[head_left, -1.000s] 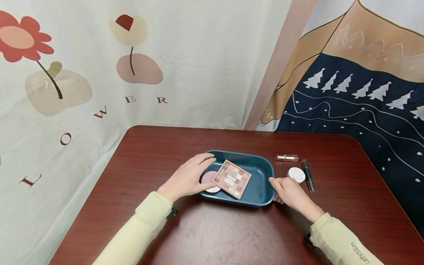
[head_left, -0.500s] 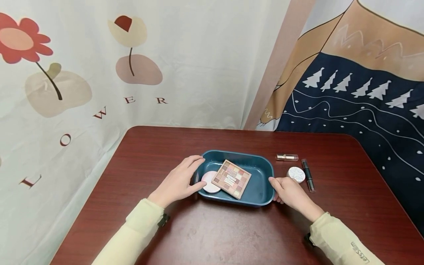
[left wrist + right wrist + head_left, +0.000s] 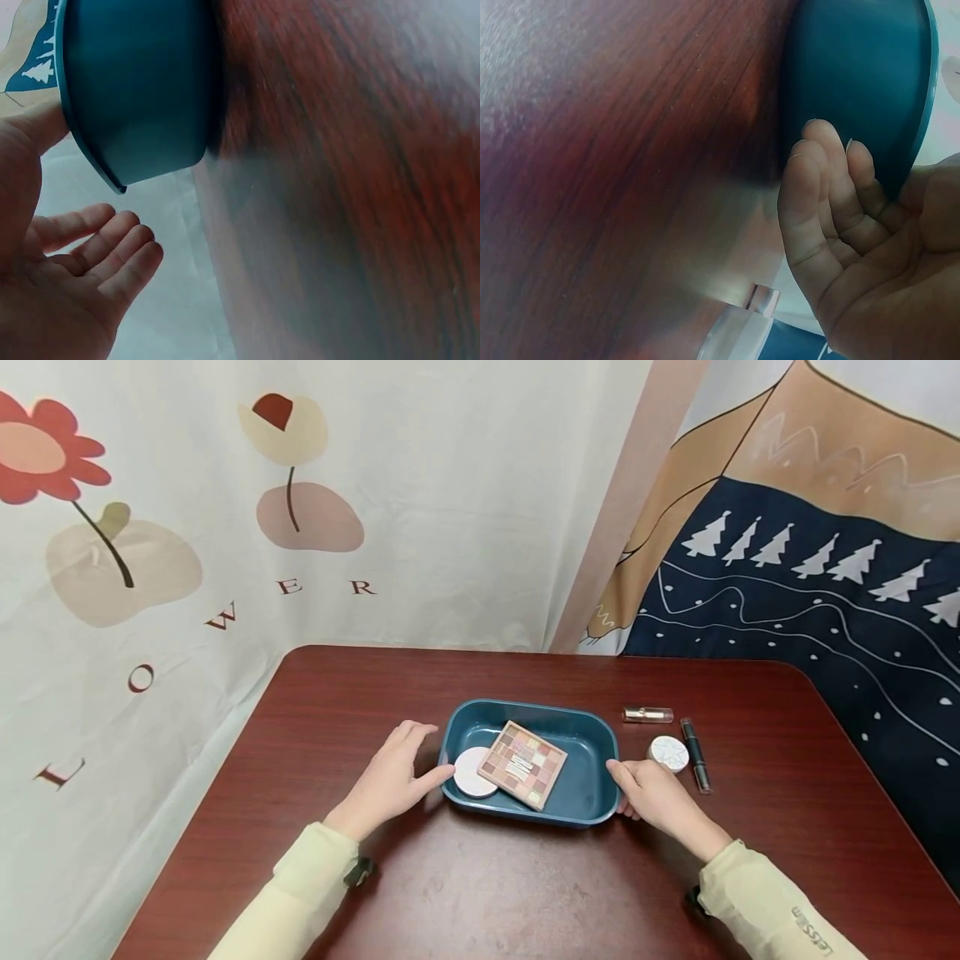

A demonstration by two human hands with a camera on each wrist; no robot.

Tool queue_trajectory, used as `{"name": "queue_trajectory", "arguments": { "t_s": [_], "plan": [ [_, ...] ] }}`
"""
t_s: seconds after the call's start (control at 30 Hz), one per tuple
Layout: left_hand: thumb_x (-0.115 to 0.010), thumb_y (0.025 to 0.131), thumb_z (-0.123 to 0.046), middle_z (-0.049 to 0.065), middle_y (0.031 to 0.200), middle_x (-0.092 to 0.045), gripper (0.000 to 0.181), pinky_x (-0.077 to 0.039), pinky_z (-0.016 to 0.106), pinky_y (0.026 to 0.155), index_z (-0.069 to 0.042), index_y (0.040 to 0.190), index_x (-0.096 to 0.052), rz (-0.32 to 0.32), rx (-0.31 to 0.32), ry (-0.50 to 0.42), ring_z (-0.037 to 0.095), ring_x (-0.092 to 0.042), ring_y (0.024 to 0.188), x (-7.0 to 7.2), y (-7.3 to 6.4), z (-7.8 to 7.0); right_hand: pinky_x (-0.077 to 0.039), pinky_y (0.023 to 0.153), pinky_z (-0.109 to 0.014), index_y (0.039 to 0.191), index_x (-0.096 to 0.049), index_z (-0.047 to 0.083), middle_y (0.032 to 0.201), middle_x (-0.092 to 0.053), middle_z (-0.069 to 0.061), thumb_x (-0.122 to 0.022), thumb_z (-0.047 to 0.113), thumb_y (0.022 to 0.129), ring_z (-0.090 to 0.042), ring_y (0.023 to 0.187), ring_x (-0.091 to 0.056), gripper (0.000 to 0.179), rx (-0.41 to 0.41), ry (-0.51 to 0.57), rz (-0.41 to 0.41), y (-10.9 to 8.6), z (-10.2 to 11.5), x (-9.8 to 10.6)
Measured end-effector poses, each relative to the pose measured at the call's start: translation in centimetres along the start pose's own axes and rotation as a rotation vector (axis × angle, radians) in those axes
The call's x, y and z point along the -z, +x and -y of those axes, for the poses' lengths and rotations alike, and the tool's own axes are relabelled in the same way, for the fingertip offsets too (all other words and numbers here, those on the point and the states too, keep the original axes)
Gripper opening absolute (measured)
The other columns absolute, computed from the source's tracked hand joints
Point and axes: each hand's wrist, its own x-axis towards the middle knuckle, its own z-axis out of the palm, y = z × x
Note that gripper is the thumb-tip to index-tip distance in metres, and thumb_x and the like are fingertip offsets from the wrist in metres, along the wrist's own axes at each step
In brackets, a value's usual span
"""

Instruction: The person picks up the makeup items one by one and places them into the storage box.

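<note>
A dark teal rectangular tray (image 3: 581, 789) sits on the table in the head view. Inside it, an eyeshadow palette (image 3: 523, 765) lies tilted, overlapping the edge of a round white compact (image 3: 472, 774). My right hand (image 3: 660, 797) grips the tray's right end, thumb on the rim and fingers curled below it outside. The right wrist view shows these fingers (image 3: 802, 187) against the tray's outer wall (image 3: 855, 82). At the left end, my left hand (image 3: 386, 781) is spread, thumb tip right at the rim; its fingers (image 3: 124, 247) hold nothing in the left wrist view.
Right of the tray lie a lipstick with a clear cap (image 3: 648, 715), a round white case with a patterned lid (image 3: 669, 754) and a black double-ended makeup stick (image 3: 696, 756). Printed curtains (image 3: 450, 510) hang behind the reddish-brown table (image 3: 487, 893).
My left hand has drawn back leftward from over the compact in the tray to outside the tray's left end. The right hand has kept its grip on the rim.
</note>
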Motion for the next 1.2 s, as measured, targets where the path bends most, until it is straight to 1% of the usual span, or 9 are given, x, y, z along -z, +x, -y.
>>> {"name": "queue_trajectory", "arguments": {
  "t_s": [0.13, 0.23, 0.4, 0.57, 0.77, 0.9, 1.03, 1.13, 1.2],
  "plan": [
    [-0.081, 0.09, -0.031, 0.011, 0.119, -0.06, 0.053, -0.053, 0.044, 0.09, -0.001, 0.128, -0.061, 0.016, 0.051, -0.094, 0.026, -0.06, 0.103, -0.2, -0.1, 0.3, -0.053, 0.053, -0.029, 0.074, -0.064, 0.009, 0.059, -0.062, -0.002, -0.05, 0.026, 0.11, -0.015, 0.053, -0.06, 0.043, 0.006, 0.013, -0.013, 0.0, 0.1, -0.1],
    [-0.081, 0.091, -0.029, 0.009, 0.113, -0.061, 0.043, -0.054, 0.043, 0.088, -0.005, 0.121, -0.063, 0.039, 0.099, -0.161, 0.024, -0.062, 0.099, -0.2, -0.2, 0.5, -0.052, 0.053, -0.028, 0.073, -0.064, 0.009, 0.058, -0.062, -0.002, -0.05, 0.026, 0.11, -0.015, 0.052, -0.06, 0.043, 0.018, 0.01, -0.035, 0.1, 0.0, -0.3],
    [-0.08, 0.092, -0.024, 0.006, 0.102, -0.062, 0.027, -0.055, 0.038, 0.082, -0.008, 0.105, -0.063, 0.065, 0.122, -0.24, 0.018, -0.063, 0.087, -0.3, -0.2, 0.9, -0.05, 0.059, -0.03, 0.069, -0.061, 0.013, 0.057, -0.06, 0.001, -0.05, 0.029, 0.11, -0.01, 0.054, -0.056, 0.046, 0.056, -0.076, -0.108, 0.1, -0.2, -0.6],
    [-0.078, 0.093, -0.022, 0.003, 0.092, -0.061, 0.022, -0.05, 0.027, 0.072, -0.01, 0.098, -0.06, 0.111, 0.155, -0.285, 0.013, -0.059, 0.077, -0.4, 0.0, 0.8, -0.049, 0.067, -0.035, 0.066, -0.055, 0.017, 0.057, -0.055, 0.007, -0.051, 0.025, 0.11, -0.008, 0.058, -0.053, 0.045, 0.145, -0.199, -0.196, 0.0, -0.5, -0.8],
    [-0.075, 0.096, -0.022, 0.003, 0.085, -0.057, 0.02, -0.045, 0.026, 0.066, -0.011, 0.095, -0.058, 0.164, 0.174, -0.303, 0.016, -0.054, 0.072, -0.3, 0.3, 0.4, -0.04, 0.059, -0.03, 0.065, -0.05, 0.017, 0.057, -0.043, 0.007, -0.059, 0.023, 0.106, -0.01, 0.055, -0.044, 0.042, 0.199, -0.24, -0.273, -0.1, -1.0, -0.8],
    [-0.073, 0.097, -0.021, 0.001, 0.076, -0.053, 0.022, -0.041, 0.025, 0.061, -0.011, 0.091, -0.055, 0.178, 0.179, -0.314, 0.015, -0.051, 0.066, -0.1, 0.3, 0.2, -0.038, 0.057, -0.029, 0.069, -0.054, 0.016, 0.057, -0.04, 0.007, -0.066, 0.022, 0.102, -0.011, 0.055, -0.042, 0.035, 0.232, -0.266, -0.349, 0.0, -1.6, -0.3],
    [-0.072, 0.098, -0.021, -0.001, 0.069, -0.049, 0.023, -0.038, 0.025, 0.058, -0.01, 0.089, -0.054, 0.182, 0.175, -0.324, 0.012, -0.048, 0.061, -0.1, 0.3, 0.1, -0.043, 0.059, -0.033, 0.077, -0.064, 0.014, 0.063, -0.05, 0.005, -0.071, 0.02, 0.099, -0.013, 0.061, -0.048, 0.023, 0.264, -0.29, -0.427, 0.1, -2.2, 0.6],
    [-0.072, 0.098, -0.022, -0.001, 0.068, -0.049, 0.024, -0.037, 0.025, 0.057, -0.01, 0.089, -0.054, 0.179, 0.167, -0.334, 0.012, -0.047, 0.06, -0.2, 0.3, 0.1, -0.052, 0.064, -0.04, 0.085, -0.07, 0.01, 0.076, -0.063, -0.002, -0.074, 0.019, 0.096, -0.019, 0.071, -0.056, 0.015, 0.277, -0.296, -0.479, 0.1, -2.6, 1.4],
    [-0.072, 0.098, -0.022, -0.001, 0.067, -0.048, 0.024, -0.037, 0.025, 0.056, -0.009, 0.089, -0.053, 0.182, 0.164, -0.342, 0.011, -0.046, 0.059, -0.1, 0.3, 0.1, -0.056, 0.071, -0.048, 0.09, -0.072, 0.005, 0.086, -0.067, -0.009, -0.077, 0.017, 0.094, -0.026, 0.08, -0.06, 0.013, 0.282, -0.303, -0.507, 0.1, -3.0, 1.8]
  ]
}}
